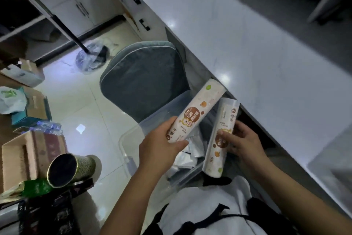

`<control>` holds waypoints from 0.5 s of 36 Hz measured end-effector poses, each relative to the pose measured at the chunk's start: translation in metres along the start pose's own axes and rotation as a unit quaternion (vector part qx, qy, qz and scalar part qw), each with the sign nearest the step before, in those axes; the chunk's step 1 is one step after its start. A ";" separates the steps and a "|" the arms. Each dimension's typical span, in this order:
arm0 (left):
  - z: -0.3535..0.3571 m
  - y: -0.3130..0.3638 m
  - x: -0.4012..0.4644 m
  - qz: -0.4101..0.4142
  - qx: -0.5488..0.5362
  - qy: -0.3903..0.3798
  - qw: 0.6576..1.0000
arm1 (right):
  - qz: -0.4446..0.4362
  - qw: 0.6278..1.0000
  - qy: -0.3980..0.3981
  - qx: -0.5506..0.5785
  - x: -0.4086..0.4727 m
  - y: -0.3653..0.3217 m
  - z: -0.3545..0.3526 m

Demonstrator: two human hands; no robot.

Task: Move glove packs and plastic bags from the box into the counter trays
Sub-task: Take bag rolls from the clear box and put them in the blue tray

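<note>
My left hand (162, 143) grips the lower end of a white roll pack of plastic bags (198, 111) with orange and brown print, held slanting up toward the counter. My right hand (242, 139) grips a second, similar roll pack (219, 139), which points down and to the left. Both packs hang above a clear plastic box (131, 139) that stands on the floor and holds several silvery-white packs (188, 156). A pale tray (331, 160) sits on the counter at the right edge.
A white marble counter (238, 34) runs diagonally on the right. A grey cushioned chair (142, 76) stands beyond the box. Cardboard boxes (24, 151), a green mesh cylinder (72, 168) and bags crowd the left. A dark pole (62, 27) slants to the glossy tiled floor.
</note>
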State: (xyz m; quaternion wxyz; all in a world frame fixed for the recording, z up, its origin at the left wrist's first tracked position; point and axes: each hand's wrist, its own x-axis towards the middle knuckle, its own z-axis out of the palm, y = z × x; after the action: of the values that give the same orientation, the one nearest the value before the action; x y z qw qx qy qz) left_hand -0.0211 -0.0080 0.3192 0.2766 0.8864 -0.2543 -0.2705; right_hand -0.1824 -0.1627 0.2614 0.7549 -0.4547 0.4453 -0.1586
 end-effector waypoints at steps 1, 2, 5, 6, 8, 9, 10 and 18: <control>0.001 0.000 -0.002 0.017 -0.007 -0.004 1.000 | -0.006 1.000 0.013 0.006 -0.010 0.002 -0.003; 0.001 -0.001 -0.005 0.033 -0.015 -0.012 0.999 | -0.013 0.999 0.027 0.014 -0.021 0.005 -0.005; 0.004 -0.007 -0.018 0.082 -0.032 -0.046 0.995 | -0.030 0.995 0.085 0.050 -0.058 0.017 -0.011; 0.007 -0.009 -0.023 0.096 -0.036 -0.057 0.993 | -0.034 0.992 0.105 0.067 -0.072 0.022 -0.013; 0.015 -0.015 -0.032 0.119 -0.052 -0.076 0.989 | -0.045 0.983 0.144 0.102 -0.102 0.034 -0.019; 0.022 -0.018 -0.036 0.126 -0.066 -0.090 0.986 | -0.052 0.978 0.168 0.112 -0.119 0.040 -0.023; 0.030 -0.020 -0.040 0.129 -0.081 -0.106 0.983 | -0.057 0.972 0.194 0.116 -0.136 0.047 -0.028; 0.095 0.002 -0.078 0.201 -0.130 -0.252 0.938 | -0.102 0.889 0.424 0.141 -0.282 0.085 -0.083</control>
State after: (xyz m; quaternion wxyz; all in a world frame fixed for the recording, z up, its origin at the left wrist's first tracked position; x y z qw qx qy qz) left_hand -0.1373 0.0042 0.2801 0.3650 0.6757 -0.4512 -0.4545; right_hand -0.4204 0.0191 0.3247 0.5303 -0.2765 0.6469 -0.4731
